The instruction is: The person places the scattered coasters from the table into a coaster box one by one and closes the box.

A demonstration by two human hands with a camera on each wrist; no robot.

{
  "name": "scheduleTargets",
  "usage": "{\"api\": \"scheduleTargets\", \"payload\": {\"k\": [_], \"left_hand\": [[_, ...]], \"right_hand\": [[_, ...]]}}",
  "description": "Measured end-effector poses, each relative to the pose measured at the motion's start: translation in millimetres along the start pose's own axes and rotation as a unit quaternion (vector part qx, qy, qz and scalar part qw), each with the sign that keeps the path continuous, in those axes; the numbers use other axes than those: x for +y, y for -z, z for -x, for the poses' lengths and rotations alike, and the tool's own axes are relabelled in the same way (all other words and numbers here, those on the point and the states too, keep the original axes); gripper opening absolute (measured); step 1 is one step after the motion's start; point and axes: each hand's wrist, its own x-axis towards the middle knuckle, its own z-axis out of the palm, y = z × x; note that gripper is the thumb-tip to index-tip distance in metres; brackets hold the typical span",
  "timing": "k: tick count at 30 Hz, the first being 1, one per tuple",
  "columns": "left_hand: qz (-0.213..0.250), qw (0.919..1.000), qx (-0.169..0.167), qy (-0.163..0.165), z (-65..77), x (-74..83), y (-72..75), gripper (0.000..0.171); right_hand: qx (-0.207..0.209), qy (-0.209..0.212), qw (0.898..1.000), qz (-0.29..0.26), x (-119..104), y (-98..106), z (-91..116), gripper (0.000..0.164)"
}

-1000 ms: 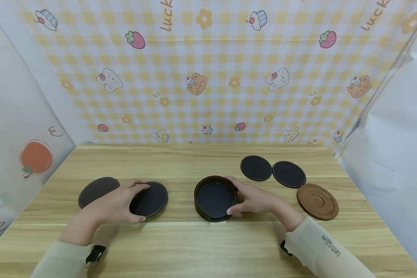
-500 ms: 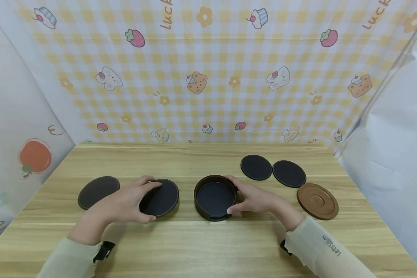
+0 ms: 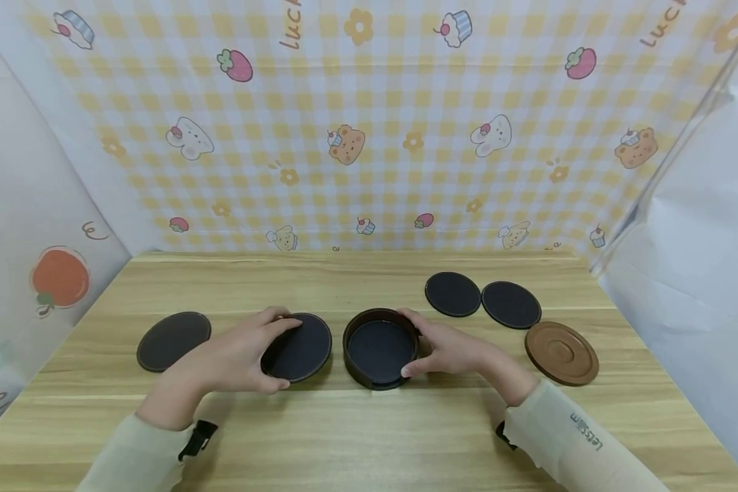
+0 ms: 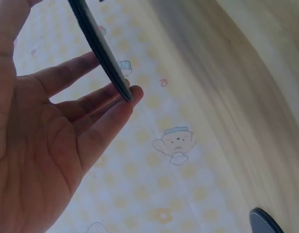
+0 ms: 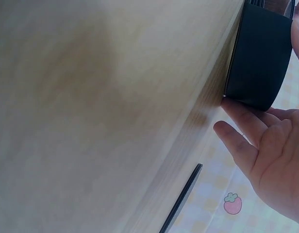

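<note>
In the head view my left hand (image 3: 236, 355) grips a round black coaster (image 3: 301, 347) by its rim, thumb at the near edge and fingers at the far edge. The left wrist view shows this coaster (image 4: 103, 53) edge-on between the fingers, clear of the table. Just right of it stands a round dark coaster holder (image 3: 358, 372) with a notch in its front wall and a black disc lying inside. My right hand (image 3: 452, 352) holds the holder's right side, thumb near the notch. Seen from the right wrist, fingers touch the holder's black wall (image 5: 258, 58).
One black coaster (image 3: 173, 340) lies at the left, behind my left forearm. At the back right lie two more, a black coaster (image 3: 452, 294) and its neighbour coaster (image 3: 511, 305). Nearer on the right is a brown round wooden lid (image 3: 562, 353). A checked cloth (image 3: 381, 171) hangs behind the table.
My left hand has carried its coaster to the right, closer to the holder. The right hand and the holder have stayed in place.
</note>
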Motion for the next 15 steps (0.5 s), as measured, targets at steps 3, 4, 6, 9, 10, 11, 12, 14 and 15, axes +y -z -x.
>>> {"api": "scheduleTargets", "payload": {"k": [3, 4, 6, 9, 10, 11, 12, 14, 15], "left_hand": [[-0.002, 1.0000, -0.003, -0.002, -3.2, 4.3, 0.3, 0.084], [-0.001, 1.0000, -0.003, -0.001, -4.5, 5.7, 0.2, 0.085], [-0.001, 1.0000, -0.003, -0.005, -7.0, 8.7, 0.3, 0.085], [-0.003, 1.0000, -0.007, -0.006, -11.9, 13.5, 0.7, 0.086], [-0.003, 0.9999, -0.009, -0.006, -13.3, 14.9, 0.9, 0.086], [-0.004, 0.9999, -0.010, -0.007, -15.0, 16.3, 0.8, 0.086], [-0.005, 0.9999, -0.012, -0.007, -16.7, 17.6, 0.7, 0.086], [-0.004, 0.9998, -0.014, -0.011, -20.0, 20.2, 0.5, 0.086], [-0.005, 0.9998, -0.015, -0.014, -21.5, 21.3, 0.2, 0.085]], "right_hand": [[-0.001, -0.001, 1.000, -0.002, 0, 0, 0, 0.104], [-0.001, -0.001, 1.000, -0.002, 0, 0, 0, 0.105], [-0.002, -0.001, 1.000, -0.002, -1, 0, 0, 0.105], [-0.001, -0.001, 1.000, -0.002, -1, 0, 0, 0.104], [-0.001, -0.002, 1.000, -0.002, -1, 0, 0, 0.104], [0.000, -0.002, 1.000, -0.002, -1, 0, 0, 0.103], [0.001, -0.003, 1.000, -0.001, -1, 0, 0, 0.103], [0.001, -0.003, 1.000, 0.000, -2, 0, 0, 0.103], [0.002, -0.004, 1.000, 0.002, -2, 0, 0, 0.102]]}}
